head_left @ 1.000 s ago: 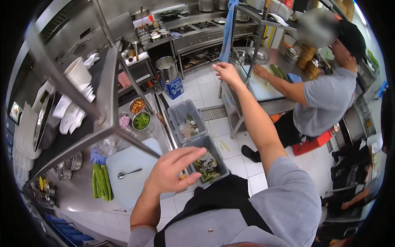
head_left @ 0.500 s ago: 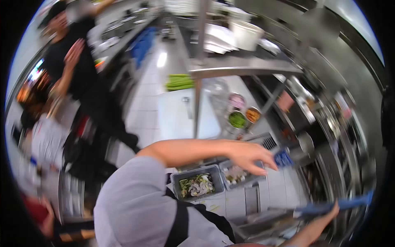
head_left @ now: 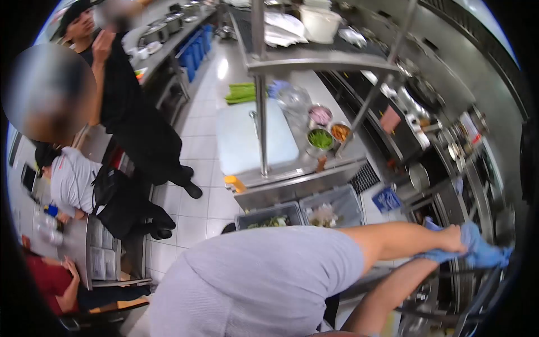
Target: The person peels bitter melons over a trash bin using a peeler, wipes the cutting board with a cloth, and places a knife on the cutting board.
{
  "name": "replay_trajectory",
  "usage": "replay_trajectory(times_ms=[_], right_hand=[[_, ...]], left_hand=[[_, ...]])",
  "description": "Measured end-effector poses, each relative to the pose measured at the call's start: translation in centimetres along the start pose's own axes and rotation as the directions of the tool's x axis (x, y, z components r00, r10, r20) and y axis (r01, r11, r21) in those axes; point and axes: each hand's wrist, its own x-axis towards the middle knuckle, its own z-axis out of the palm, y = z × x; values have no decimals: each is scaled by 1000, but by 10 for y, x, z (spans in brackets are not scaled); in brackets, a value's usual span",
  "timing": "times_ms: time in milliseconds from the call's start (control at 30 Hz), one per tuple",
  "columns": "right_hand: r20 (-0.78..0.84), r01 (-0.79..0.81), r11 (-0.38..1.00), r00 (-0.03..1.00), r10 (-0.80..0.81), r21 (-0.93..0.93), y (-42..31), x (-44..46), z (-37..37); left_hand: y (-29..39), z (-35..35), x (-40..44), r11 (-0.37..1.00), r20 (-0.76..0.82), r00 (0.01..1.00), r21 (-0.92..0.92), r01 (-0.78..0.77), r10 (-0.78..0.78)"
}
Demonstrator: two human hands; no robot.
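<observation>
At the right, a blue cloth (head_left: 483, 247) lies bunched around both my hands, beside metal rails. My left hand (head_left: 453, 240) reaches across from the left, its fingers closed on the cloth and partly covered by it. Below that arm, my right forearm comes up from the bottom edge, and my right hand (head_left: 441, 257) is mostly hidden by the cloth and the left arm. Its fingers do not show.
A steel counter holds a white cutting board (head_left: 250, 140), celery-like green stalks (head_left: 241, 93) and bowls of chopped food (head_left: 320, 139). Grey bins (head_left: 269, 216) stand below its edge. A person in black (head_left: 143, 121) and others are at the left. A metal post (head_left: 261, 112) rises from the counter.
My left hand has moved right and down, from open above the bins to the blue cloth. The cloth, stretched out before, is now bunched. The view has shifted, and the counter sits slightly higher.
</observation>
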Motion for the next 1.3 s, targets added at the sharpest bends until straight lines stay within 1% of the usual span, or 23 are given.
replay_trajectory(times_ms=[67, 133, 167, 200, 233, 333, 367, 433, 467, 500, 533, 567, 667, 800, 867, 933, 967, 1000, 1067, 1133, 1167, 1233, 1300], right_hand=[[-2, 35, 999, 999, -35, -32, 2, -20, -3], [-13, 80, 994, 997, -82, -69, 4, -41, -13], [-19, 114, 989, 993, -116, -95, 5, -56, -22], [-24, 151, 981, 988, -155, -122, 4, -71, -33], [-18, 191, 969, 980, -197, -156, 2, -89, -41], [54, 325, 912, 945, -322, -252, -4, -164, -82], [88, 368, 885, 930, -358, -284, 0, -197, -94], [180, 471, 825, 882, -436, -312, 17, -274, -109], [189, 214, 609, 976, -105, -763, -19, -364, -113], [220, 246, 675, 967, -126, -695, 1, -403, -102], [172, 187, 563, 982, -80, -805, -8, -454, -87], [270, 240, 736, 959, -81, -633, 4, -498, -71], [483, 268, 549, 824, 295, -792, 46, -603, -18], [769, 394, 680, 482, 420, -619, -49, -674, 82], [816, 572, 645, 559, 146, -507, -87, -672, 134], [798, 557, 739, 602, -43, -380, -136, -662, 200], [724, 484, 755, 689, -17, -443, -146, -651, 234], [619, 163, 919, 779, 103, -359, -150, -649, 269], [658, -83, 859, 607, 446, -506, -124, -627, 321], [664, -63, 734, 380, 644, -676, -106, -622, 348], [666, -78, 745, 395, 633, -662, -93, -623, 358], [764, -52, 784, 192, 616, -618, -67, -635, 367], [745, -14, 777, 274, 608, -629, -63, -643, 364]], left_hand=[[11, -3, -21, 954, -15, 982, -240, 182, -191], [2, 5, -17, 893, -222, 873, -231, 386, -435], [17, -22, -25, 801, -174, 803, -336, 496, -570], [19, -32, -34, 808, -195, 788, -230, 543, -584], [13, -39, -54, 898, -124, 895, -172, 406, -428], [1, -8, -83, 865, -40, 878, -199, 460, -476], [9, -12, -106, 905, 87, 922, -176, 387, -377], [4, -5, -161, 973, 44, 990, -182, 143, -137], [14, -19, -204, 966, 146, 987, -239, 104, -70], [15, -50, -254, 956, 258, 966, -280, 89, -14], [12, -85, -305, 944, 367, 930, -314, 99, 25], [7, -129, -364, 933, 451, 891, -336, 127, 42], [-34, -282, -545, 909, 597, 792, -251, 333, -125], [-84, -495, -757, 718, 391, 670, -31, 695, -631], [-85, -586, -850, 586, 156, 584, -33, 809, -797], [-77, -655, -935, 521, -60, 518, -71, 851, -853], [-54, -682, -950, 385, -173, 373, -37, 922, -912], [-19, -700, -945, 309, -229, 305, 20, 951, -924], [-16, -714, -994, 302, -287, 294, 17, 953, -912], [-20, -706, -1027, 329, -319, 311, -2, 944, -895], [-5, -701, -1012, 271, -319, 283, 81, 959, -905], [-30, -675, -1039, 319, -286, 297, -30, 947, -911], [-42, -660, -1029, 314, -159, 298, -85, 946, -941]])
